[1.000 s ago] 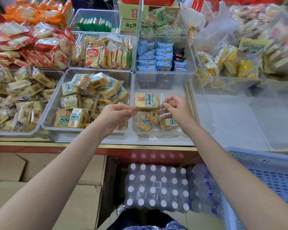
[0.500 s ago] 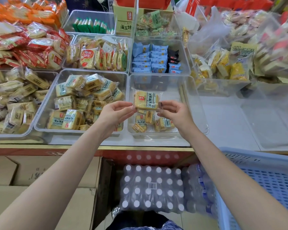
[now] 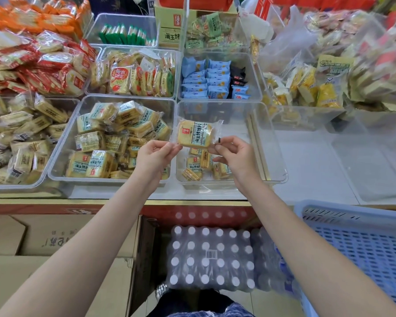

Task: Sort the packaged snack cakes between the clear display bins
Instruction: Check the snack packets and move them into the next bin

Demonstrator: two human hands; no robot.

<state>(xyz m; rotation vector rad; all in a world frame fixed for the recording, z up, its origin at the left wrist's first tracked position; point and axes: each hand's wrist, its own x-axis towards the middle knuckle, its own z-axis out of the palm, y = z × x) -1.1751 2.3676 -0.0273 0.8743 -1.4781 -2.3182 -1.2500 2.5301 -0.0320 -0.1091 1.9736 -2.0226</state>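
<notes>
On the bench, a full bin [image 3: 62, 154] heaped with yellow snack cakes sits left of centre. Just beside it, the left hand [image 3: 154, 156] pinches the left edge of one wrapped cake [image 3: 196, 135], held up flat over the sparse bin [image 3: 272, 154], where a few cakes lie at the near end. The right hand [image 3: 237, 154] pinches the wrapper's right edge. A blue crate [image 3: 361, 243] stands low at far right.
</notes>
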